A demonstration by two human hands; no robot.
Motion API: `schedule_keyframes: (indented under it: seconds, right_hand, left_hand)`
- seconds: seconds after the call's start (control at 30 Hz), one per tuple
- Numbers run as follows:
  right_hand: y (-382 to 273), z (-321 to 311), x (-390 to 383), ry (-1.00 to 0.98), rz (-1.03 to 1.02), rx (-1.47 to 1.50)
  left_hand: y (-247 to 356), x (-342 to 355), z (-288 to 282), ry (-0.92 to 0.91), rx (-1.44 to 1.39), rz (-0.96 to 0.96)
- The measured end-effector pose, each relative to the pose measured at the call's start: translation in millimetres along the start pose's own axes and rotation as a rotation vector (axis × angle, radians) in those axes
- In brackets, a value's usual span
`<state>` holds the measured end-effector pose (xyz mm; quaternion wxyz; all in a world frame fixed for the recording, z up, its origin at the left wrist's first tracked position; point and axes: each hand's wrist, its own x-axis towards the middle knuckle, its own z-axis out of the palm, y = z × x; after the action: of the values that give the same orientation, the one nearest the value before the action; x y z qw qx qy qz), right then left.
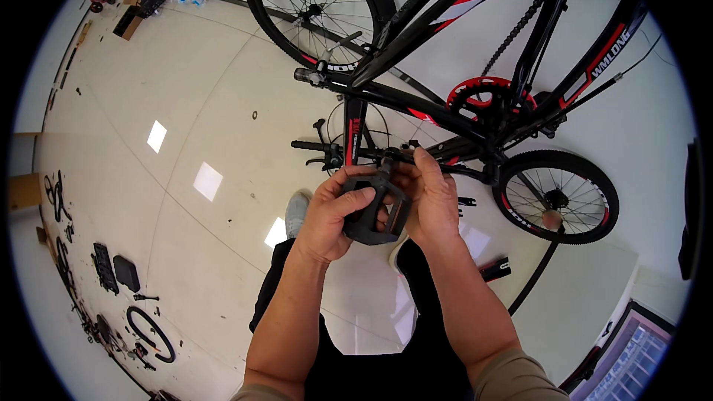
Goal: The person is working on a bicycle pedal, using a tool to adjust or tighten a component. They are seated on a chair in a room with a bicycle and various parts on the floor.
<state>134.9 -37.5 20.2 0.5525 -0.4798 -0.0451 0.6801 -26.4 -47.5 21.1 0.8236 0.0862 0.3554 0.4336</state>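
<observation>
A black bicycle pedal is held up in front of me, between both hands. My left hand is closed around its left side, thumb pressed on the black frame. My right hand has its fingers bent at the pedal's upper right, near the spindle end; what the fingertips pinch there is partly hidden. Just beyond the hands stands a black bicycle frame with red and white markings. A red and black chainring sits on it, with the chain running up from it.
One wheel is at the upper left of the frame, another at the right. A handlebar grip lies beyond my hands. Tools and parts, including a black case and a curved black tube, lie on the left floor.
</observation>
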Motion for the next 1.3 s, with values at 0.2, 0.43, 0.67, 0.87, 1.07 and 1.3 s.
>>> schedule_keyframes:
  seconds: [0.2, 0.43, 0.67, 0.87, 1.07, 1.3]
  right_hand:
    - [4, -1, 3, 0.015, -0.010, -0.055]
    - [4, -1, 7, 0.018, -0.024, 0.016]
    - [1, -1, 9, -0.045, 0.034, 0.033]
    - [0, 2, 10, -0.044, -0.001, -0.006]
    - [-2, 9, 6, -0.014, 0.027, -0.061]
    - [-7, 10, 6, -0.005, 0.089, -0.009]
  left_hand:
    - [-3, 4, 1, 0.024, -0.044, -0.004]
    - [-5, 4, 8, 0.021, -0.122, -0.005]
    - [-10, 3, 8, 0.046, -0.344, -0.065]
    - [-14, 2, 11, 0.051, -0.389, -0.073]
    - [-13, 3, 13, 0.078, -0.197, 0.007]
    - [-9, 2, 17, 0.085, -0.140, 0.018]
